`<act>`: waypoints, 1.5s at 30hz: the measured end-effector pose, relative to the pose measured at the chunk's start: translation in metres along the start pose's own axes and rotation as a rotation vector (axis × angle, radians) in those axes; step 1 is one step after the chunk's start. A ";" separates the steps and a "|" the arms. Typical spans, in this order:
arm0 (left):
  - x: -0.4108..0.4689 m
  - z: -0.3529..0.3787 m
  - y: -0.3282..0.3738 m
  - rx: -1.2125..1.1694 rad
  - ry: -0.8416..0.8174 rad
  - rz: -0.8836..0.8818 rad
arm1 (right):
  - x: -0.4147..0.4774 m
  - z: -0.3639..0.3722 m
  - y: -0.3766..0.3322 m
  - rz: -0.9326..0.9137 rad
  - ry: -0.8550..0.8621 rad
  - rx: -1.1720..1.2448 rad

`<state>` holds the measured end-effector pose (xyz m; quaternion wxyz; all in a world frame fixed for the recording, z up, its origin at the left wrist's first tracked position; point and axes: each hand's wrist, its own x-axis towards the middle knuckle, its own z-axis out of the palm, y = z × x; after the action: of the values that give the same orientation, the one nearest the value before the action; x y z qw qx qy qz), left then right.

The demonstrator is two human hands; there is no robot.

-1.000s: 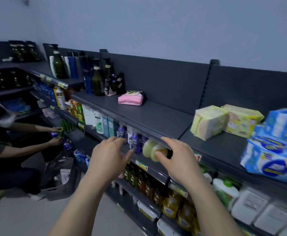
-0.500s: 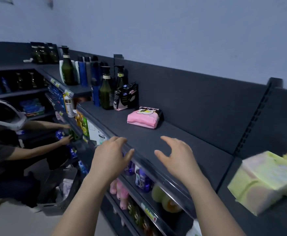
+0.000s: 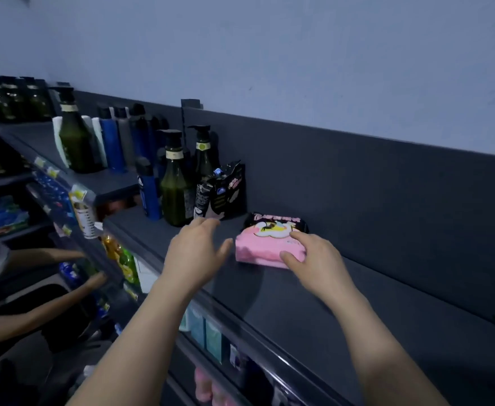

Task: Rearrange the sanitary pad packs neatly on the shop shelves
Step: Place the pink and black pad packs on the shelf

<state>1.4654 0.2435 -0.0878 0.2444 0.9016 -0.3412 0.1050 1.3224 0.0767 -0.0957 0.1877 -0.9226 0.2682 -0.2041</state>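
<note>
- Our top shelf is dark grey; a dark back panel stands behind it, with a pale blue wall above
- The pink pad pack lies flat on this shelf, just right of the black packs and green pump bottles
- Our right hand holds the pack's near right corner; thumb at the front, fingers bent over the top
- Our left hand hangs just left of the pack; fingers spread apart, touching nothing
- We see bare shelf to the right; its front edge passes under our arms
</note>
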 end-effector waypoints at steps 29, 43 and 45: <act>0.162 0.053 -0.042 -0.236 -0.001 0.182 | 0.120 0.053 0.034 0.385 -0.320 -0.215; 0.172 0.101 0.018 -0.463 -0.464 0.228 | 0.053 0.029 0.061 0.564 -0.042 0.148; 0.180 0.105 0.014 -0.541 -0.451 0.277 | 0.047 0.024 0.062 0.532 0.024 0.107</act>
<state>1.5928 0.0797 -0.1084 0.3758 0.7502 -0.5207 -0.1579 1.3443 0.0074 -0.1314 0.2801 -0.8058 0.4924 -0.1725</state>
